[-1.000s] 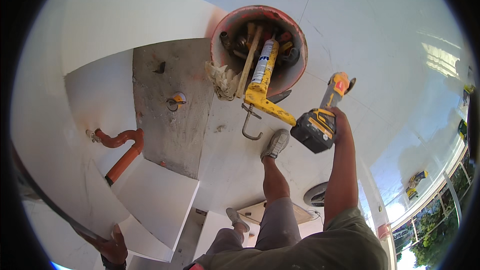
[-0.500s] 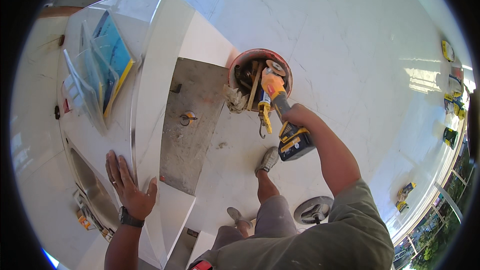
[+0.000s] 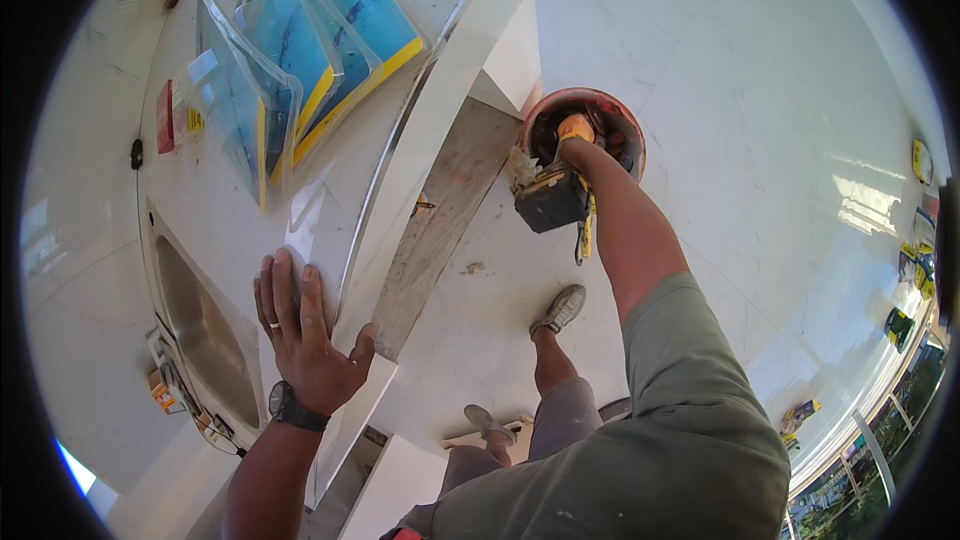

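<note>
My left hand (image 3: 310, 340), a ring and a dark watch on it, lies flat with fingers stretched out on the white countertop (image 3: 225, 240). My right hand (image 3: 578, 152) grips a cordless angle grinder (image 3: 553, 202) with an orange head and a large black battery. Its head is down inside a reddish round bucket (image 3: 612, 102) on the floor, and its disc is hidden. Other tools fill the bucket, among them a yellow tool with a hooked end (image 3: 588, 225) leaning over the near rim. Crumpled paper (image 3: 522, 170) sticks out at the left.
Clear plastic sleeves with blue and yellow sheets (image 3: 370, 15) stand on the countertop ahead of my left hand. A steel sink (image 3: 205, 315) is set in at the left. Several yellow-and-black tools (image 3: 915, 265) lie along the far right. My shoe (image 3: 560, 308) is below the bucket.
My right hand has carried the grinder forward and lowered its head into the bucket. My left hand stays flat on the countertop, and the view has shifted toward the left.
</note>
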### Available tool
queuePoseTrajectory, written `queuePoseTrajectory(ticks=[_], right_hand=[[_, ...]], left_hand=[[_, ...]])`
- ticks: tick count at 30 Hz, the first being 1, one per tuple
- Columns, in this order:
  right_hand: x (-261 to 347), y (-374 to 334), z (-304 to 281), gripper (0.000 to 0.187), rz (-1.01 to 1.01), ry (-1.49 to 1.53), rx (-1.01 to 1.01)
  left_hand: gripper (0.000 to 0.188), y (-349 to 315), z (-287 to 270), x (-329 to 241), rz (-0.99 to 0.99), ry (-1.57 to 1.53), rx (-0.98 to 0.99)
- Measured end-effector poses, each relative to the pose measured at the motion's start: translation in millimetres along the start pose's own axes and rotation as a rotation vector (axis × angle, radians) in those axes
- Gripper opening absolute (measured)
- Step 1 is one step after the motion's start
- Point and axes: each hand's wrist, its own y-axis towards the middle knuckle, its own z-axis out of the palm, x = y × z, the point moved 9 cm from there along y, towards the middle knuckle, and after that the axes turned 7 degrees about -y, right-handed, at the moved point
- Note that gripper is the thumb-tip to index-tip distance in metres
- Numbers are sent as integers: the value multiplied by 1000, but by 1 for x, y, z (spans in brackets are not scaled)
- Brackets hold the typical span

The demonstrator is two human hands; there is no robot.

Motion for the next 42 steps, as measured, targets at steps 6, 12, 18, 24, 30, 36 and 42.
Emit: queuePoseTrajectory(ticks=[6, 12, 18, 24, 30, 36, 42], right_hand=[[22, 11, 23, 46, -3, 3, -278], [30, -25, 77, 115, 51, 591, -67], [37, -55, 55, 80, -62, 564, -277], [96, -208, 47, 64, -564, 5, -862], [61, -308, 187, 50, -561, 337, -65], [-30, -322, 306, 56, -293, -299, 404], [-13, -243, 331, 52, -348, -402, 263]], left_hand=[[94, 1, -1, 0, -1, -5, -23], [87, -1, -3, 3, -28, -47, -37], [93, -1, -3, 4, -54, -29, 14], [96, 0, -6, 2, -79, -35, 51], [106, -2, -2, 0, -39, 0, 82], [113, 3, 0, -9, 271, -29, 154], [108, 0, 5, 5, 345, -42, 163]])
